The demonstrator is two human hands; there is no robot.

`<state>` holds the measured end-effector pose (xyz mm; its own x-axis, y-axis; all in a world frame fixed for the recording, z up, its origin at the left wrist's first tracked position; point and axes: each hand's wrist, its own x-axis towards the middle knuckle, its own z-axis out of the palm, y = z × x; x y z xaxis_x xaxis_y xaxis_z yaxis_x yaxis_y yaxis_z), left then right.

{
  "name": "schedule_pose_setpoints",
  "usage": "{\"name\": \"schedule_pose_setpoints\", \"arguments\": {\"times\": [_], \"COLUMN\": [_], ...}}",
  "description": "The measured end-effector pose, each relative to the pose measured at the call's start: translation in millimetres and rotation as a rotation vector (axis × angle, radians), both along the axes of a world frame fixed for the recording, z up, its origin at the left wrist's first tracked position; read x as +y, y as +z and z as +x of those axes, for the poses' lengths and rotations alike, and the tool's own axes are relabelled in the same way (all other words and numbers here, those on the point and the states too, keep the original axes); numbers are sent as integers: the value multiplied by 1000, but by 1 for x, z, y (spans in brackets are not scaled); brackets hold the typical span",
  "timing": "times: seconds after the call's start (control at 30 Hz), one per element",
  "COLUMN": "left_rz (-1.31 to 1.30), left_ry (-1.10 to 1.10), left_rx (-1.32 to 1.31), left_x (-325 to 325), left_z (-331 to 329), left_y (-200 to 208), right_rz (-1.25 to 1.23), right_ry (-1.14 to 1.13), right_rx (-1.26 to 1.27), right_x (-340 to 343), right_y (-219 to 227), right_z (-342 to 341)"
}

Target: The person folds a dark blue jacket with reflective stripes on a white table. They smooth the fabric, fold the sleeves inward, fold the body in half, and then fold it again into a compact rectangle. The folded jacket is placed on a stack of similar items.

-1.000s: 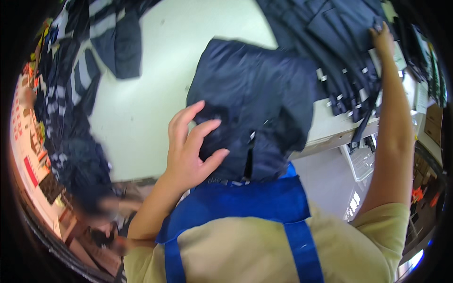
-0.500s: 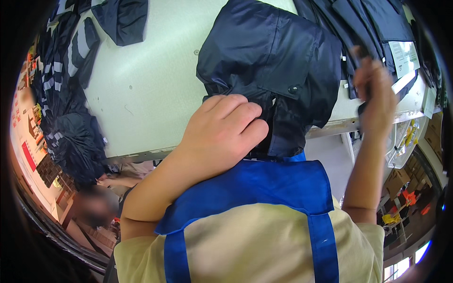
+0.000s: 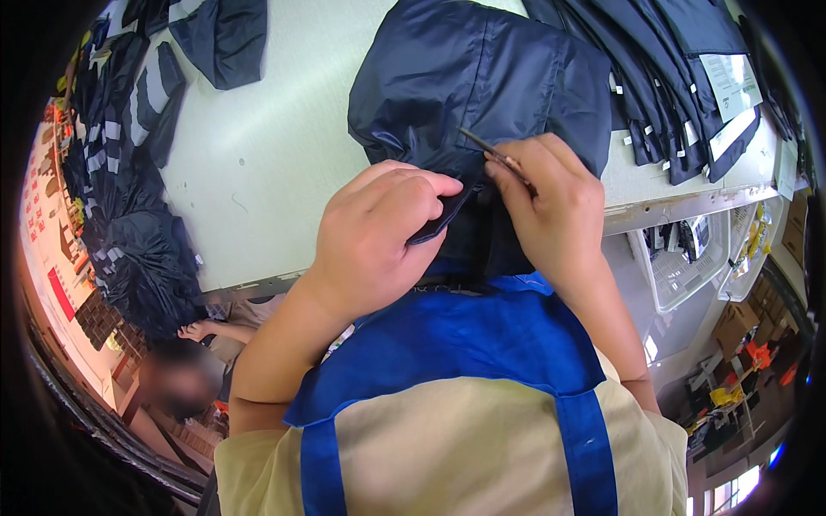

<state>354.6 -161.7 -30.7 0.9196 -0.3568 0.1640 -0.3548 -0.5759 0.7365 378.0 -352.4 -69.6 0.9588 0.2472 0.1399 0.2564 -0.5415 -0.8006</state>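
Observation:
A dark navy garment of shiny fabric lies bunched over the table's front edge before me. My left hand is closed, pinching a folded edge of it between thumb and forefinger. My right hand is closed around what look like thread snips, their thin dark tip pointing up and left over the cloth. Most of the tool is hidden in my fingers. Both hands are close together at the garment's near part.
The pale table has a worn metal edge. Dark garments with white tags are stacked at the right; striped dark garments hang at the left. White plastic baskets stand below right. Another person's hand is at lower left.
My right hand has come in from the right, bringing the tool to the garment. My left hand has shifted slightly left and now lifts a folded edge.

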Motion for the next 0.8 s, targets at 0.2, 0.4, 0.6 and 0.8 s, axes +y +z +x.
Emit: {"name": "schedule_pose_setpoints", "arguments": {"times": [0.2, 0.4, 0.6, 0.8], "left_rz": [-89, 7, 86, 112], "left_ry": [97, -59, -157, -170], "left_rx": [119, -90, -305, -342], "left_x": [1, 1, -4, -6], "left_z": [-4, 0, -6, -5], "left_y": [-2, 0, -4, -4], "right_rz": [774, 69, 33, -63], "right_ry": [-323, -81, -18, -17], "right_rx": [456, 215, 416, 375], "right_x": [-20, -30, -31, -24], "right_y": [11, 26, 35, 37], "right_z": [7, 2, -1, 2]}}
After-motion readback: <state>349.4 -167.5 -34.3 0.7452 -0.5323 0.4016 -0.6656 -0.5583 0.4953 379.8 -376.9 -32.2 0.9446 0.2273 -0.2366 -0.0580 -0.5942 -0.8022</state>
